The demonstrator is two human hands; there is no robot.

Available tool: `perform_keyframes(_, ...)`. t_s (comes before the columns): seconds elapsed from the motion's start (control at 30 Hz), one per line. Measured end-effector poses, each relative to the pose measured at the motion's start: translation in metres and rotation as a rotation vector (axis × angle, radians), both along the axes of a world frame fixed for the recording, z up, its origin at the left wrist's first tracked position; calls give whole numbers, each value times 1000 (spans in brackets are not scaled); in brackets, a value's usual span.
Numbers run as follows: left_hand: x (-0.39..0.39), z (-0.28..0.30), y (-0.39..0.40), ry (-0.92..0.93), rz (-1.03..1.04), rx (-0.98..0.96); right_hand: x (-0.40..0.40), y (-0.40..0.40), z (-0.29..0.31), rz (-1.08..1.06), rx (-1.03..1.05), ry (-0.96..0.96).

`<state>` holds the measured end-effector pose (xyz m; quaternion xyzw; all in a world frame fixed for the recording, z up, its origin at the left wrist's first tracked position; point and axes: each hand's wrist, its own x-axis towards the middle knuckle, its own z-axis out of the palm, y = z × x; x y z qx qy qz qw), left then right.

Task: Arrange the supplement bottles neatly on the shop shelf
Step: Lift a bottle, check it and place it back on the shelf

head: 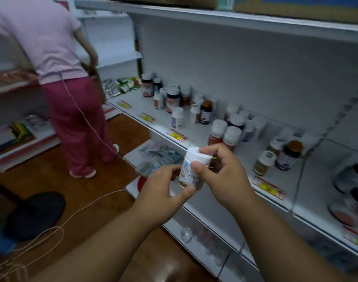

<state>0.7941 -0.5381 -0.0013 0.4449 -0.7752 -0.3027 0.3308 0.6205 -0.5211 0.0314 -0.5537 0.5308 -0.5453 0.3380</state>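
A white supplement bottle [191, 168] with a white cap and a printed label is held in front of the shelf edge, below the middle of the frame. My left hand [164, 190] pinches its lower part, thumb under the base. My right hand [221, 171] grips its upper part, thumb on the label and fingers behind the cap. On the white shelf [214, 163] stand several more bottles, loosely scattered: a group at the far left [168, 96], two white-capped red ones [225, 135] just behind my hands, and a dark jar [289, 154] to the right.
A person in a pink top and red trousers [72, 98] stands at the left by other shelving. A black round stool [33, 212] and a loose cord [88, 204] lie on the wooden floor. Lower shelves hold packets [157, 157]. Yellow price tags [179, 136] line the shelf edge.
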Motion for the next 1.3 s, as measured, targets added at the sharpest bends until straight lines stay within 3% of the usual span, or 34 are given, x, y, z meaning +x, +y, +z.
perform_keyframes(0.23,137,19,-96,-120,143,-39,129,-107,17,71,21,28)
perform_keyframes(0.53,168,-10,-261,-170,152,-52,163,-275,-1,70,41,153)
perform_keyframes(0.87,203,-16,-435,-400,138,-98,200,-444,-1,-7,10,408)
perform_keyframes(1.13,217,-62,-580,-565,-135,-143,236,-539,-45,-285,133,602)
perform_keyframes(1.3,220,-79,-634,-657,-407,-301,261,-573,-61,-382,246,646)
